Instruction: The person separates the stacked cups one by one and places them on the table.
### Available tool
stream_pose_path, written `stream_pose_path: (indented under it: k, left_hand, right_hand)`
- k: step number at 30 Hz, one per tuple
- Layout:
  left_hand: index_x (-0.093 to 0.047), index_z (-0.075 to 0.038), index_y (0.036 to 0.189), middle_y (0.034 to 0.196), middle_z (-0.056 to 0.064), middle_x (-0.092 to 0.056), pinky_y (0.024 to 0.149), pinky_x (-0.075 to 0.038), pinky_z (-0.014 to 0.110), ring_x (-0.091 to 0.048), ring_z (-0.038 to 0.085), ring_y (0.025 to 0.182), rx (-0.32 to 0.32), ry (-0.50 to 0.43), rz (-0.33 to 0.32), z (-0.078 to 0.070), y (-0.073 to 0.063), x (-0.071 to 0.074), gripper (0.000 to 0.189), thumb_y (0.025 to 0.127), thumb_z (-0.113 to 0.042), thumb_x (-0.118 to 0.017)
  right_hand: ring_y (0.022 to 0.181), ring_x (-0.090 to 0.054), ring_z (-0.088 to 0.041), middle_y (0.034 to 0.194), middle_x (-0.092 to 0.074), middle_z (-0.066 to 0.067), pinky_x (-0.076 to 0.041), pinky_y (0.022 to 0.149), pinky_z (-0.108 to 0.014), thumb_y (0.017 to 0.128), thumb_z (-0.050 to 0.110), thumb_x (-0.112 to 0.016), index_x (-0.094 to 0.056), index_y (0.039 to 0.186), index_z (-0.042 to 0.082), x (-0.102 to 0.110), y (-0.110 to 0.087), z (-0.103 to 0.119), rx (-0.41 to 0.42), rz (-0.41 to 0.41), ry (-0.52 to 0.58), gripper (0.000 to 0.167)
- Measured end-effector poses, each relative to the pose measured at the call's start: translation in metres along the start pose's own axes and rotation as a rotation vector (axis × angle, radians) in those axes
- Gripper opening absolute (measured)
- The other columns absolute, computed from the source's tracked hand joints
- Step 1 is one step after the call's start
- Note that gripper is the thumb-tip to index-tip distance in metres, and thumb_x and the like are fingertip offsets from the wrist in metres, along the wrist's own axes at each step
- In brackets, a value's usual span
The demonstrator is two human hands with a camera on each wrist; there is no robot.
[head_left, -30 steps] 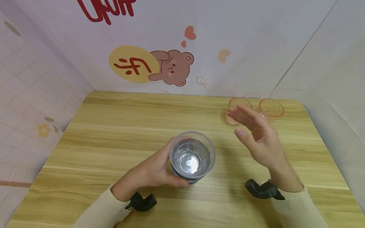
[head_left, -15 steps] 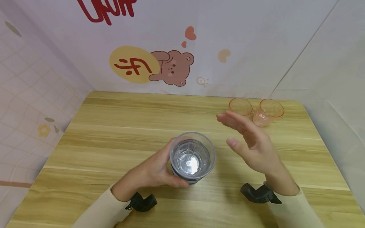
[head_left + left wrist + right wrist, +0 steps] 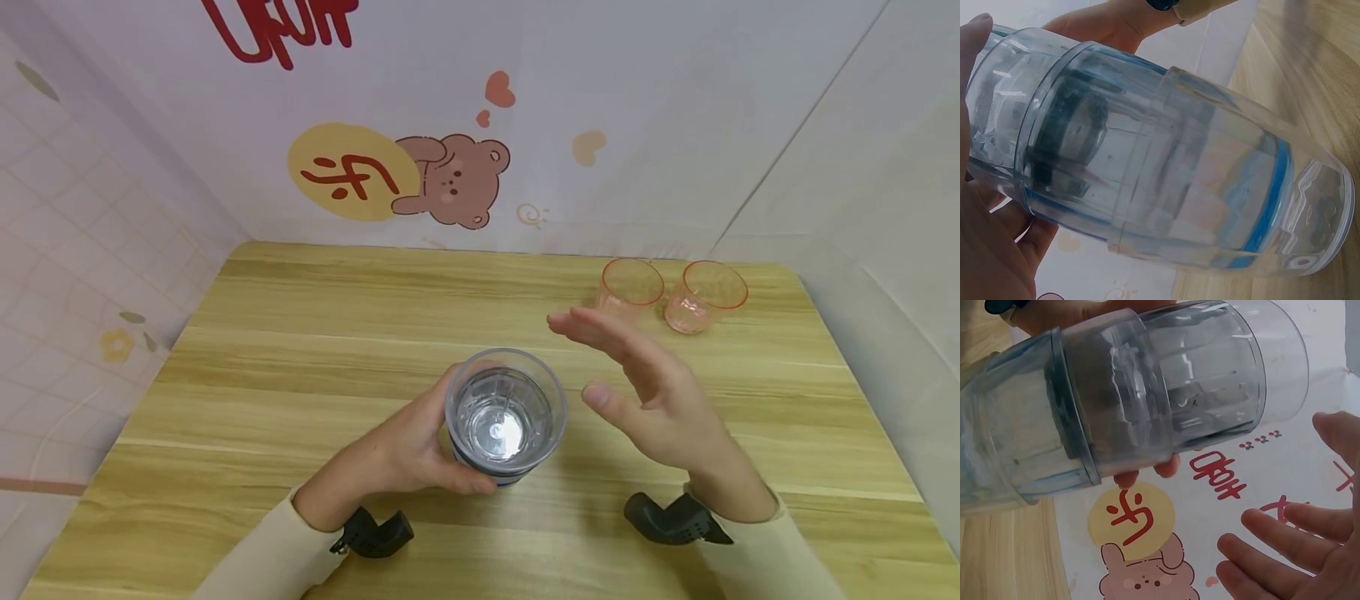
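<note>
A tall upright stack of nested clear cups [image 3: 504, 421], some tinted blue, stands at the middle of the table. My left hand [image 3: 405, 442] grips its upper part, thumb at the near side and fingers around the far side. In the left wrist view the stacked cups [image 3: 1147, 156] run down toward the wood, with a blue band low on the stack. My right hand [image 3: 656, 404] hovers to the right, apart from the stack, fingers extended and thumb spread. The right wrist view shows the same hand [image 3: 1310, 550] holding nothing, beside the clear top cup [image 3: 1216, 369].
Two clear tumblers with orange rims, one left [image 3: 630, 292] and one right [image 3: 693, 310], stand at the back right of the wooden table [image 3: 300, 333]. A white wall [image 3: 637, 192] with a printed bear [image 3: 461, 179] rises behind the table's back edge.
My right hand has moved left and nearer to me, away from the orange-rimmed tumblers and toward the stack. My left hand and the stacked cups have stayed in place.
</note>
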State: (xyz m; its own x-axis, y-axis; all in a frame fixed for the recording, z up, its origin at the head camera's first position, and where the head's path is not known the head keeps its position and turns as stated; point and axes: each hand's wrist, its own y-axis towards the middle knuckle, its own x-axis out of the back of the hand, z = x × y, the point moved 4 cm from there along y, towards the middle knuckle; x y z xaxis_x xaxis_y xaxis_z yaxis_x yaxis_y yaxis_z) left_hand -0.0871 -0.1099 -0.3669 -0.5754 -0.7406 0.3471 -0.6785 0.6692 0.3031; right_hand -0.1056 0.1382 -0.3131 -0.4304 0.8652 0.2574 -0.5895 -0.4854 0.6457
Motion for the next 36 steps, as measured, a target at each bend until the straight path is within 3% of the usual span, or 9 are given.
stream_pose_path:
  k: [7,19,28,36]
  left_hand:
    - [-0.028,-0.011,0.163,0.156,0.013,-0.055,0.128,-0.043,0.047,-0.054,0.027,0.145,0.002,0.003,0.001,0.001,0.000,-0.001,0.106,0.087,-0.057,-0.086]
    - [-0.027,-0.011,0.164,0.157,0.014,-0.054,0.128,-0.042,0.048,-0.053,0.028,0.147,-0.009,0.021,0.012,0.001,0.001,-0.001,0.106,0.088,-0.057,-0.085]
    - [-0.025,-0.010,0.165,0.165,0.015,-0.047,0.132,-0.036,0.045,-0.049,0.030,0.151,-0.036,0.021,0.011,0.001,0.001,0.000,0.108,0.087,-0.049,-0.089]
    - [-0.025,-0.006,0.165,0.164,0.018,-0.047,0.133,-0.035,0.044,-0.048,0.032,0.152,-0.069,0.049,0.001,0.001,0.001,0.000,0.108,0.089,-0.057,-0.083]
  right_hand:
    - [0.150,-0.055,-0.025,0.157,-0.058,-0.021,-0.040,0.129,-0.035,0.103,0.022,-0.076,-0.038,0.154,-0.020,-0.011,0.000,0.000,0.026,0.106,0.019,0.076]
    - [0.154,-0.051,-0.021,0.162,-0.055,-0.014,-0.039,0.130,-0.033,0.095,0.030,-0.084,-0.035,0.158,-0.017,-0.027,0.002,0.000,0.022,0.194,0.038,0.093]
    - [0.153,-0.050,-0.017,0.164,-0.053,-0.010,-0.038,0.130,-0.032,0.090,0.033,-0.090,-0.036,0.162,-0.007,-0.031,-0.001,-0.003,-0.129,0.224,-0.006,0.099]
    - [0.153,-0.050,-0.020,0.164,-0.053,-0.010,-0.036,0.132,-0.034,0.089,0.021,-0.092,-0.038,0.158,-0.013,-0.038,0.004,-0.002,-0.029,0.199,0.080,0.094]
